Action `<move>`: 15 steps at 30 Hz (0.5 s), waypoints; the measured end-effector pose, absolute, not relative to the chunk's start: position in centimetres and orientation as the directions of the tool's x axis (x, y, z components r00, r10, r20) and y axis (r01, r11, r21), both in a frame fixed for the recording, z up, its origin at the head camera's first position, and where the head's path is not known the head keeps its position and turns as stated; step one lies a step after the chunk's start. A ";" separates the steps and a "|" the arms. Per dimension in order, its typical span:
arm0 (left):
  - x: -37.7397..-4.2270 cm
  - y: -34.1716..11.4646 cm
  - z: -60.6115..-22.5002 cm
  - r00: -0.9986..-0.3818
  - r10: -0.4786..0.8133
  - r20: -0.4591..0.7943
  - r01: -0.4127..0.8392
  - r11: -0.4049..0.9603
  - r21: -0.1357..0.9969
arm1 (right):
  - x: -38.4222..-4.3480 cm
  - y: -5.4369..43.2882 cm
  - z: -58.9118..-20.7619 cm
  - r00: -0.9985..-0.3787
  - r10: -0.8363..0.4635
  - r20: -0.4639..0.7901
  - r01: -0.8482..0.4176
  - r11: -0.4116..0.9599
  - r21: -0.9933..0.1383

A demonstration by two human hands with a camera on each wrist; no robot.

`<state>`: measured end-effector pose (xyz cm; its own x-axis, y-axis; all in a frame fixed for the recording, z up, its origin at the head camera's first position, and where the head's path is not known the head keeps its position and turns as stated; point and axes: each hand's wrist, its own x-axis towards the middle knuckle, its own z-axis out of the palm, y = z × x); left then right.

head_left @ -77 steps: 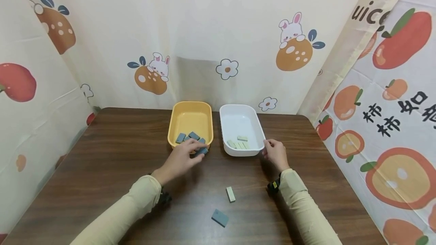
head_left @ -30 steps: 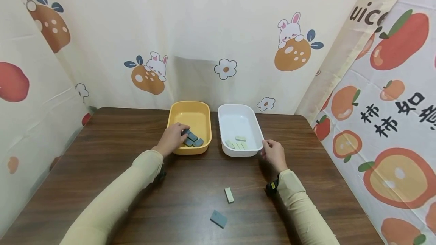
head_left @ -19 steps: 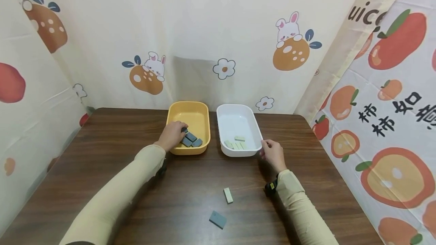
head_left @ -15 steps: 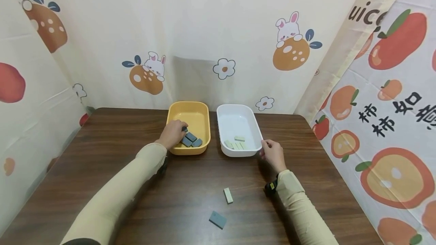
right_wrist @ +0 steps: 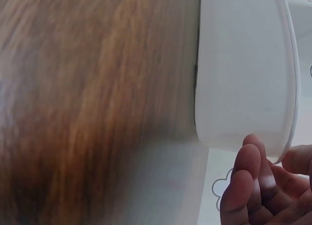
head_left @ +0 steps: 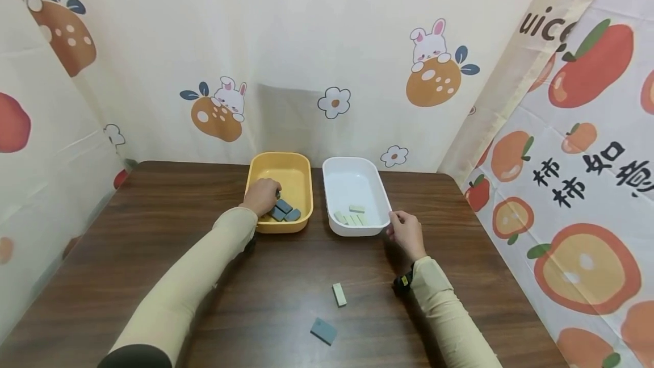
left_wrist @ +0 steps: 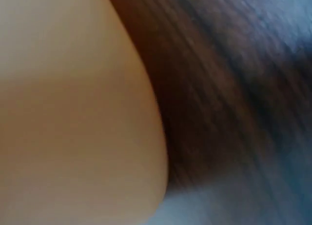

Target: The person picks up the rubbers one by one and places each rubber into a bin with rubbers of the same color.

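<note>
My left hand (head_left: 261, 196) reaches over the near left side of a yellow plastic tub (head_left: 309, 186), its fingers curled down at a dark grey block (head_left: 278, 193) that they partly hide. Several more grey blocks (head_left: 293, 214) lie beside it in the tub's near end. My right hand (head_left: 407, 234) pinches the near right corner of a white plastic tub (head_left: 357, 231), thumb at the rim and fingers against the outer wall in the right wrist view. Several pale green blocks (head_left: 356, 209) lie inside that tub. The left wrist view shows only blurred forearm and tabletop.
On the brown wooden table (head_left: 245, 311), one pale green block (head_left: 339, 295) and one larger grey block (head_left: 324, 331) lie nearer to me. A fruit-print curtain (head_left: 301, 44) hangs directly behind both tubs, and another printed cloth (head_left: 587, 175) runs along the right side.
My left hand has gone from the yellow tub's near right edge, with a grey block at its fingertips, to inside the tub's left side. The right hand has stayed at the white tub.
</note>
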<state>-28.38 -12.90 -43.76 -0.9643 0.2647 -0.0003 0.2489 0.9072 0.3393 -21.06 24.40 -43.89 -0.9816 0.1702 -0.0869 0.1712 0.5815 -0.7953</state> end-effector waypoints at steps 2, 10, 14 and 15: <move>-28.6 -13.0 -44.0 -0.963 0.270 -0.005 0.253 0.909 0.332 | -21.1 24.3 -44.0 -0.981 0.169 -0.090 0.173 0.580 -0.796; -29.6 -13.5 -44.9 -0.960 0.281 -0.002 0.265 0.909 0.321 | -21.2 24.0 -43.9 -0.980 0.184 -0.072 0.168 0.585 -0.793; -29.5 -13.5 -45.0 -0.957 0.290 0.009 0.276 0.902 0.332 | -21.3 23.9 -44.0 -0.980 0.182 -0.078 0.171 0.586 -0.792; -29.5 -13.5 -44.9 -0.956 0.292 0.013 0.278 0.898 0.341 | -21.3 23.9 -44.0 -0.980 0.182 -0.079 0.173 0.587 -0.791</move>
<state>-29.48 -13.46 -44.95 -0.9565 0.2916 0.0128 0.2784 0.8981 0.3406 -21.35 23.88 -43.97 -0.9802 0.1819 -0.0788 0.1725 0.5868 -0.7912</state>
